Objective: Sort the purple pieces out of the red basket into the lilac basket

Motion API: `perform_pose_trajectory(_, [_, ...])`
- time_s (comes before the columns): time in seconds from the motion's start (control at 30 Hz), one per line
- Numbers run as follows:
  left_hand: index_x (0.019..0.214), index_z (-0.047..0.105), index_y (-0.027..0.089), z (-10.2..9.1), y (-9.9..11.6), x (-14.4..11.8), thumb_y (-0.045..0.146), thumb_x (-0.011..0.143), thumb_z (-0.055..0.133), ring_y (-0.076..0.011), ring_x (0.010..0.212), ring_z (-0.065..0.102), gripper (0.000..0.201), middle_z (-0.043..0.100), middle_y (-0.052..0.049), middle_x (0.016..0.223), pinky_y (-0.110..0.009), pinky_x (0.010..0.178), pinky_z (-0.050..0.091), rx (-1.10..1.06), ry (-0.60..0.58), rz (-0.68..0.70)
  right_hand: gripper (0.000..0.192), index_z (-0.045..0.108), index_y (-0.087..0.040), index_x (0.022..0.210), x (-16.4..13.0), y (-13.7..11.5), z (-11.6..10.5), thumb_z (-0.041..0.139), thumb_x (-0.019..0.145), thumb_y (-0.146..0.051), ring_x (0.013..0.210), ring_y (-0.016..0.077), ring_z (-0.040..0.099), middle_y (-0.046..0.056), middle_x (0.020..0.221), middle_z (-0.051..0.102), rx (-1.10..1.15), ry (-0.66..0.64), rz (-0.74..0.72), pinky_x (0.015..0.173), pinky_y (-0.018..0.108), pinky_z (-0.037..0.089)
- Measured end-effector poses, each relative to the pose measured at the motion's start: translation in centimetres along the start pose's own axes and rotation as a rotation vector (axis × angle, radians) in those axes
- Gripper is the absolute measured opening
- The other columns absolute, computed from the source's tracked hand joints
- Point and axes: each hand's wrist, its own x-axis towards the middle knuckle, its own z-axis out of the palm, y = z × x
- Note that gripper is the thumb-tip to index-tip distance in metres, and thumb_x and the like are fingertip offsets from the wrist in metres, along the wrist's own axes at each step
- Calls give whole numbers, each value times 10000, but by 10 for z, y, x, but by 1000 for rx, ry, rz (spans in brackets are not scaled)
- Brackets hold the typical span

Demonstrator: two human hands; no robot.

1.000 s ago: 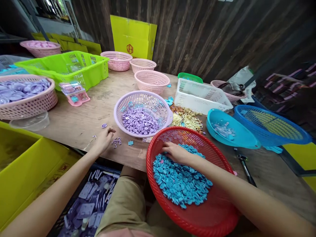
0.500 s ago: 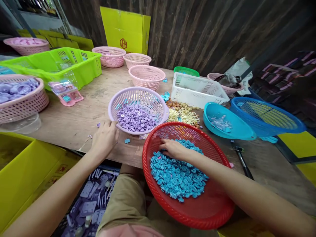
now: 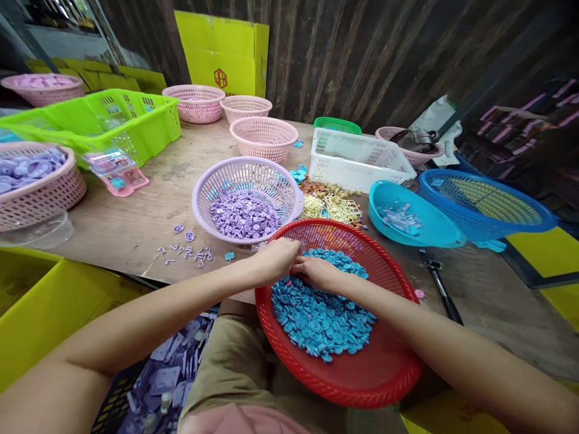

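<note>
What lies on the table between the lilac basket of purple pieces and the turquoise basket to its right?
In the head view, a heap of yellow and tan plastic pieces lies on the wooden table between the lilac basket and the turquoise basket.

Your arms are bare from the hands to the edge of the view: no sleeves, no gloves. On your left hand point(image 3: 275, 259) and your right hand point(image 3: 316, 272) no rings show, and no watch or band shows on either wrist. Your fingers are short and rounded; whether the nails are painted is too small to tell. Below your forearms, your lap is covered by khaki-tan shorts or trousers point(image 3: 230, 361) in a plain woven cloth, with a seam fold running along the thigh. Below that khaki cloth, at the bottom edge, lies a strip of pink garment point(image 3: 239, 421), plain and unmarked.
</note>
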Motion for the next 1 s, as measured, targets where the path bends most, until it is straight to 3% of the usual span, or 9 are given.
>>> perform_pose_trajectory(0.13, [614,496,143,3,0,12,88,640,481,-155,663,527,62,546,-44,610,-288,668,413,-141,-86,-148,163,614,-147,780,-3,9,-4,477,704,-101,720,136,542,50,780,606,108,45,78,638,229,379])
perform_pose_trajectory(0.23, [675,504,137,-4,6,14,200,741,434,-122,602,525,114,528,-21,597,-267,614,432,-584,-191,-331,109,601,-140,731,-10,11,-18,494,714,-138,639,112,525,16,671,602,248,204,164,592,210,368])
perform_pose_trajectory(0.37, [735,494,133,-8,15,15,278,840,296,-89,524,512,267,501,-4,571,-273,587,457,-1286,-289,-531,122,575,-133,805,-17,-9,-41,485,723,-141,639,93,503,-2,705,590,408,468,124,603,207,372])
perform_pose_trajectory(0.5, [715,502,122,-14,14,10,150,812,365,-38,453,458,171,482,11,557,-171,489,422,-1506,-240,-521,115,557,-141,797,-22,-34,-53,452,764,-176,716,112,493,21,777,562,416,648,105,661,244,381])
perform_pose_trajectory(0.6, [716,527,93,-34,3,-5,114,768,427,-2,371,346,114,458,14,535,-112,343,270,-1420,-178,-515,186,529,-143,934,-30,-42,-44,407,802,-192,858,137,470,68,934,525,358,702,112,746,281,374])
perform_pose_trajectory(0.67, [752,538,93,-51,-11,-21,126,752,444,7,349,280,99,439,26,532,-115,316,194,-1313,-66,-465,206,537,-158,963,-38,-41,-31,419,796,-181,931,147,450,74,985,515,292,504,-18,795,295,360])
perform_pose_trajectory(0.8, [800,531,125,-79,-57,-58,154,729,439,-21,373,313,120,415,38,526,-131,339,194,-858,395,-519,290,578,-224,963,-55,-20,-7,468,735,-81,1066,146,407,32,1130,493,156,17,-356,858,294,340])
perform_pose_trajectory(0.9, [837,546,135,-85,-94,-84,145,728,378,-59,422,374,200,429,26,545,-161,393,276,-355,505,-704,312,626,-220,848,-62,7,-6,471,679,-8,1108,187,386,26,1167,487,24,-57,-232,857,333,346])
perform_pose_trajectory(1.0, [921,573,152,-82,-116,-100,190,748,349,-128,534,485,285,541,-22,647,-220,490,359,113,368,-862,272,644,-181,789,-62,17,-16,456,688,-12,1050,226,430,83,1114,517,-93,32,19,841,375,356])
